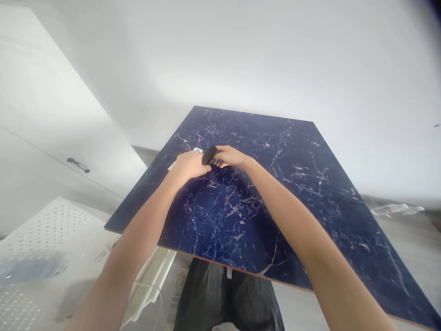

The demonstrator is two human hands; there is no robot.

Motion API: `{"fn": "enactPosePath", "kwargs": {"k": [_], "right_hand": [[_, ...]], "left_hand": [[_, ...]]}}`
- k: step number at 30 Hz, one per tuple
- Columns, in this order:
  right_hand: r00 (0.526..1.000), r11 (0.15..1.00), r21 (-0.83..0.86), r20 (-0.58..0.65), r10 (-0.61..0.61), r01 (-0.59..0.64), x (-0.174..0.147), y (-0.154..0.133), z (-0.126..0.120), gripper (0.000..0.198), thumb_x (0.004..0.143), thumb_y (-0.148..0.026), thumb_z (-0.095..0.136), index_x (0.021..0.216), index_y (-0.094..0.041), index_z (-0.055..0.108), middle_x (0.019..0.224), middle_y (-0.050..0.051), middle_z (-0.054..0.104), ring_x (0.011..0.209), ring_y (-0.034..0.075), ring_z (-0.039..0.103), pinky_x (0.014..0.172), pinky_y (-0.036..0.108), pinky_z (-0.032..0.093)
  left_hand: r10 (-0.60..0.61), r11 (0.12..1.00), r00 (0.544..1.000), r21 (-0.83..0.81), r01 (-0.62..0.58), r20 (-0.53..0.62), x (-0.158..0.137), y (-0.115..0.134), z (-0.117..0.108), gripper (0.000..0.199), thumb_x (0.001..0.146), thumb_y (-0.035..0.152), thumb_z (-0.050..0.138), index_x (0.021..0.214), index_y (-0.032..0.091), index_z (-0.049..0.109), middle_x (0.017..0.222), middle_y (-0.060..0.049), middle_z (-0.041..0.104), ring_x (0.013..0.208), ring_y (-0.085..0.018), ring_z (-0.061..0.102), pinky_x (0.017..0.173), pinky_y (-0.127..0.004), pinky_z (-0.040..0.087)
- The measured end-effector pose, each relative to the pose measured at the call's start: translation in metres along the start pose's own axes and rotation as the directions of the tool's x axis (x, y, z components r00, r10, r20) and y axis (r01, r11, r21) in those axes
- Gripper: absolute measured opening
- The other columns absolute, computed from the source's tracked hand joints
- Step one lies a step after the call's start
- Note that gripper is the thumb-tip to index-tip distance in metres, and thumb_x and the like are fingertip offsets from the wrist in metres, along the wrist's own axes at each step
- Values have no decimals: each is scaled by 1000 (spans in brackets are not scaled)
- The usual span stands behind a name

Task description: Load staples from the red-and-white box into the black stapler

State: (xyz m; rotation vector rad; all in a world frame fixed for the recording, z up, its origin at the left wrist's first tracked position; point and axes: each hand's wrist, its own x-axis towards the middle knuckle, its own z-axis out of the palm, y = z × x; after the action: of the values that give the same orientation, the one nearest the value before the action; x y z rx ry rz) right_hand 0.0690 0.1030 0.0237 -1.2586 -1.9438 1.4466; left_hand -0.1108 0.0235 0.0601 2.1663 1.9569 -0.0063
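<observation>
Over the far left part of the blue marbled table, my left hand (190,164) is closed on a small black rounded object (208,156), its thumb along the near side. What kind of object it is, I cannot tell. My right hand (230,157) meets it from the right, fingers curled and pinched close against the black object. A small shiny bit shows by those fingertips, too small to name. Partly hidden behind and under my left hand lies a white piece (197,150), like paper or a card; another corner of it sticks out left of the wrist.
The blue marbled tabletop (220,220) has its near edge by my legs. A white wall rises behind it. A cabinet with a dark handle (78,165) stands left. Below left is a white perforated surface (55,225). A crumpled clear plastic piece (398,209) lies beyond the right edge.
</observation>
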Motion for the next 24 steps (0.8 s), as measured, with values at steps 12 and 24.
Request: {"fn": "enactPosePath", "kwargs": {"k": [12,24], "right_hand": [[970,975,-200,-239,48,-98,-15,-7,38,24,100,-39,60,95,-19,72,80,8,79,60,21,75,75,31,60],[989,953,-302,-143,-40,-5,-43,-8,49,28,86,-14,66,113,-20,72,107,4,82,97,21,78,97,31,55]], "left_hand": [[-254,967,947,-76,244,-195,1,-36,-19,61,104,61,28,124,22,70,119,-17,75,113,-40,69,92,-46,52],[-217,974,971,83,210,99,1,-79,-26,57,79,40,71,133,26,68,133,-11,73,114,-32,71,83,-33,52]]}}
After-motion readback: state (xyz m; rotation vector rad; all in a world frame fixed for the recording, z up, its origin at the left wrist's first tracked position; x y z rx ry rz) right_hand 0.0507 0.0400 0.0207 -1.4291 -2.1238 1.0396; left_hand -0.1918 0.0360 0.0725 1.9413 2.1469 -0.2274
